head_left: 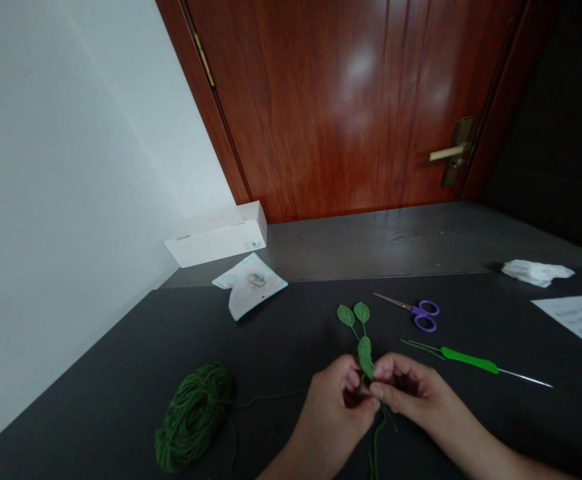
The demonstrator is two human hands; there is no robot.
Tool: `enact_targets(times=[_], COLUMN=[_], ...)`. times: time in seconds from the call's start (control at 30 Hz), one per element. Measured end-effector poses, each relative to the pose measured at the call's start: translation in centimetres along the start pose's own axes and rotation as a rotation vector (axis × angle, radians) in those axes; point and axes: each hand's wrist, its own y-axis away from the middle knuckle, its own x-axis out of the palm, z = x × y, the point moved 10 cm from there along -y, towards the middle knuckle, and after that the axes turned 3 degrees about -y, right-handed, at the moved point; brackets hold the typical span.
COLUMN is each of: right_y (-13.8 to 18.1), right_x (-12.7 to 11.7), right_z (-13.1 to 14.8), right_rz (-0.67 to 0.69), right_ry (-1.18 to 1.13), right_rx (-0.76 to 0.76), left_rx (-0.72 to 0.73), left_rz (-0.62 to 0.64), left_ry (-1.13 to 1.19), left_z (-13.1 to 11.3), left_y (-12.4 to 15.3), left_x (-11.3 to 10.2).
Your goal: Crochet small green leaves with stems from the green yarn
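Observation:
My left hand [338,393] and my right hand [405,387] meet low in the middle of the view, fingers pinched together on a green crocheted leaf stem [365,357]. One leaf stands up between my fingertips. Two more leaves [353,314] fan out above it on thin stalks. Green strands hang down below my hands. A bundle of green yarn [194,415] lies on the dark table [121,373] to the left of my left hand, with a strand running toward my hands.
Purple-handled scissors [418,312] and a green-handled crochet hook [475,362] lie to the right of the leaves. A white box [218,235], a small plastic packet [249,283], a crumpled white tissue [537,271] and a printed sheet [578,320] lie farther out. A wooden door [345,100] stands behind.

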Motion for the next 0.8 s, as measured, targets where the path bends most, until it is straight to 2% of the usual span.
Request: enact_targets(times=[0.4,0.6,0.8], right_y=[0.1,0.4,0.1], right_x=[0.0,1.3,1.1], right_z=[-0.9,-1.4,-2.0], right_rz=[0.039,0.122,0.137], right_ry=[-0.115,-0.133,-0.118], right_rx=[0.099,0.145,0.149], left_rx=[0.006,0.025,0.025], left_rz=[0.119,-0.006,-0.125], left_ry=[0.110,0.218,0.286], left_z=[-0.7,-2.2,-2.0], left_y=[-0.2,-0.2,-0.3], left_x=[-0.2,-1.9,-3.5])
